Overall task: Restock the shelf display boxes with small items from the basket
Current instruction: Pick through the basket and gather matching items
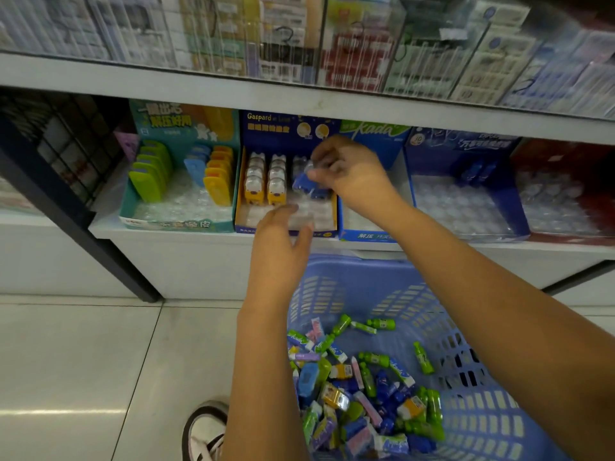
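The right hand point(352, 171) is curled, with thumb and fingertips pinching a blue item point(303, 185). The item sits just left of that hand, low inside the display box point(240, 188), in the column to the right of two rows of orange items point(266, 181). Directly above the hand, the upper shelf edge point(299, 98) limits headroom. The box's backboard stands just behind the knuckles. To the hand's right lies the light-blue box point(372, 236); the forearm crosses over the wall between the two boxes.

The left hand point(283, 247) has its fingers loosely extended and spread, and holds nothing. Its fingertips reach the front lip of the display box, but blur prevents confirming contact. Unfilled clear tray slots lie just ahead of these fingertips. The teal box point(156, 224) stands to this hand's left.

Below both forearms, the basket point(366, 264) holds the small items point(366, 387), heaped toward its near side.
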{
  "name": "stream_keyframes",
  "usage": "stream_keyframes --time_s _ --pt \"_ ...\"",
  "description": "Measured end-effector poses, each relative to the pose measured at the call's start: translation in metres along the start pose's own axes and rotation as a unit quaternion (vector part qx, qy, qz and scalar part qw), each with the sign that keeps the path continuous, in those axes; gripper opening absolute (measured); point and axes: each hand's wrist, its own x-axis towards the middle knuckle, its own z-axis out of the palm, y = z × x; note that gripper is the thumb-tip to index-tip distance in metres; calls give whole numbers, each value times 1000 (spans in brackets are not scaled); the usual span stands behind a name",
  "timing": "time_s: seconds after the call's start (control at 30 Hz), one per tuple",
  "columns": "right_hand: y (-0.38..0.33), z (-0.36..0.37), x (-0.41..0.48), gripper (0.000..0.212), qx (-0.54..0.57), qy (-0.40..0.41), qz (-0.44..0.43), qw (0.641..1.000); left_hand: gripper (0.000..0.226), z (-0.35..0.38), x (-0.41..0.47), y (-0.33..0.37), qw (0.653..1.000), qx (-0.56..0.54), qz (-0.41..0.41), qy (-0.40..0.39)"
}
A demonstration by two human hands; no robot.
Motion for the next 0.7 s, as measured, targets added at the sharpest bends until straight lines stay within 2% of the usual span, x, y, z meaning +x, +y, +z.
stream_keyframes --time_s 0.1,0.17,0.33,0.5,0.7 --pt "3 5 21 21 -112 5 -31 993 45 6 -2 0 992 108 -5 -70" --pt "7 12 27 21 -153 -12 -42 987 48 7 -2 0 987 139 -3 -84" --pt "13 20 35 24 -189 -29 -64 980 47 3 3 0 987 128 -11 -92" --pt "17 24 36 24 -151 -24 -59 987 47 3 3 0 986 136 -7 -97" --pt "20 25 37 31 -258 -22 -96 961 45 6 4 -1 988 128 -17 -84"
